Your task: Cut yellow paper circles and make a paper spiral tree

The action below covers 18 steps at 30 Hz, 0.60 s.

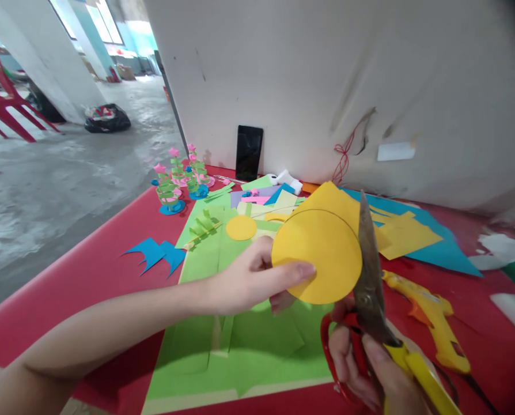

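Observation:
Between the thumb and fingers of my left hand (261, 274) is a yellow paper circle (322, 253), held up above the table; my fingers behind it are partly hidden. My right hand (370, 369) grips a pair of scissors (370, 271) with one red and one yellow handle. Their blades point upward along the circle's right edge, and I cannot tell whether they touch it. Below both hands lies a large green paper sheet (257, 357). A smaller yellow disc (241, 228) rests on it, left of the held circle.
A yellow glue gun (434, 323) lies at the right, near blue paper (439, 248) and yellow scraps (402, 230). Small paper trees (169, 193) stand back left, with blue cut pieces (158, 253) in front. A phone (249, 153) leans on the wall.

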{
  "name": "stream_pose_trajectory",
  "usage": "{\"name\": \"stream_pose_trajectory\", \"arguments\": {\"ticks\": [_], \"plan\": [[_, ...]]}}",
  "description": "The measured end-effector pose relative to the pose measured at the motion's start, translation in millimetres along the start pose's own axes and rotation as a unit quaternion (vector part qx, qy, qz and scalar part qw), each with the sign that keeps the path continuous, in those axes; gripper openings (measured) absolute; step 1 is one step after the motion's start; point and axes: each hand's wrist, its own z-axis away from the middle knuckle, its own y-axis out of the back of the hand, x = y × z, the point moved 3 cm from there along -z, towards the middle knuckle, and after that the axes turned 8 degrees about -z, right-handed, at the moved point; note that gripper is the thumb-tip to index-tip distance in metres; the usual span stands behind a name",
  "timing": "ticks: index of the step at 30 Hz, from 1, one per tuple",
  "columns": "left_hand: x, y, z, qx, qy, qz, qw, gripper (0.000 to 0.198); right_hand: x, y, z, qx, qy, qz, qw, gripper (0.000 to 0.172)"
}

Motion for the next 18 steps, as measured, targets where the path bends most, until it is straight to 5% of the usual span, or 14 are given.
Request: {"name": "stream_pose_trajectory", "arguments": {"ticks": [7,18], "plan": [[-4,-2.3,-1,0.008,0.003,0.025,1.0,0.036,14,3,3,-0.027,0.003,0.036,0.999,0.048],[0,-4.7,-1,0.017,-0.03,0.006,0.999,0.041,3,-2,11,0.039,0.011,0.071,0.997,0.053]]}}
